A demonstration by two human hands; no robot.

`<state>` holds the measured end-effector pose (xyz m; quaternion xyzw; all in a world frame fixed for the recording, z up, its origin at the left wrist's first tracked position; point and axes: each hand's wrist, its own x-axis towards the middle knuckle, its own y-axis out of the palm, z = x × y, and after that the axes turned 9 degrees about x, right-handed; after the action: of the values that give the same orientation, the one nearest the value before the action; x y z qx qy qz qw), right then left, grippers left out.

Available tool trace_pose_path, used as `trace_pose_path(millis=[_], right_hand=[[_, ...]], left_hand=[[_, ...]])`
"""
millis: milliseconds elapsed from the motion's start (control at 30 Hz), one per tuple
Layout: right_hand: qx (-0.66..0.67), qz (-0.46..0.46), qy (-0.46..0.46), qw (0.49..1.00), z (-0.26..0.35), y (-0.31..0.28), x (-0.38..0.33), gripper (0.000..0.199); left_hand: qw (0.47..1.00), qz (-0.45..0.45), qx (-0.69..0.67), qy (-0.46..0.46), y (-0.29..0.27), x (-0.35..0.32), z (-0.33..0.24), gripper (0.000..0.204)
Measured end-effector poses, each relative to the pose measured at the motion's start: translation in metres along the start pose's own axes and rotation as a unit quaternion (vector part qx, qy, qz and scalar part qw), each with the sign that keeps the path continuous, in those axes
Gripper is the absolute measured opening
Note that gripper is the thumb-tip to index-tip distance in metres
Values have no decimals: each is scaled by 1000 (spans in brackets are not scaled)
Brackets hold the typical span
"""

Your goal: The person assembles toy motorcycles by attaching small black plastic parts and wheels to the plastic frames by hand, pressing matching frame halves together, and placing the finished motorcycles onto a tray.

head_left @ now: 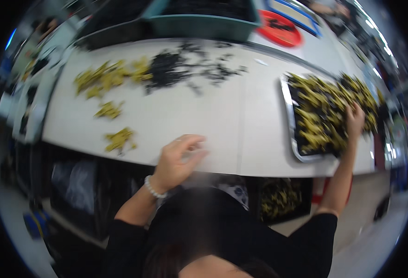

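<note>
My left hand (178,157), with a white bead bracelet (155,187) at its wrist, hovers near the front edge of the table. Its fingers are loosely curled, the thumb stands apart from them, and nothing shows between. At the right, my right hand (355,121) reaches into a heap of small olive-yellow pieces (315,132) mixed with black ones. Blur and the heap hide whether its fingertips grip any. The heap lies on a shiny metal tray (289,113). On the table's left, more yellow pieces (105,78) lie loose beside a spread pile of small black parts (167,69).
Teal bin (204,22) and a dark bin (113,34) line the back of the pale table (199,116). Behind the table's back edge lies a red round tray (280,28) with black bits. Under the table, a dark crate holds more yellow pieces (280,199).
</note>
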<state>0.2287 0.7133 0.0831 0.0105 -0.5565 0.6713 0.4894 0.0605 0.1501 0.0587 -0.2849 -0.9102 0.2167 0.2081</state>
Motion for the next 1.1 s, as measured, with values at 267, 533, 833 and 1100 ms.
trace_pose_path(millis=[267,533,833,1100], right_hand=[[276,154,-132,939,210,-10,-99,23],[384,393,-372,749,413,69,-141,25],[387,314,-538,680,542,201,-193,33],[337,328,-565,678,467,164,-169,24]], left_hand=[[939,-233,242,72,-85,-34,31,29],[928,-100,354,-59,-155,-65,68,53],[955,-38,294,-4,-135,-53,79,29],[966,37,228,113,-71,-26,52,30]])
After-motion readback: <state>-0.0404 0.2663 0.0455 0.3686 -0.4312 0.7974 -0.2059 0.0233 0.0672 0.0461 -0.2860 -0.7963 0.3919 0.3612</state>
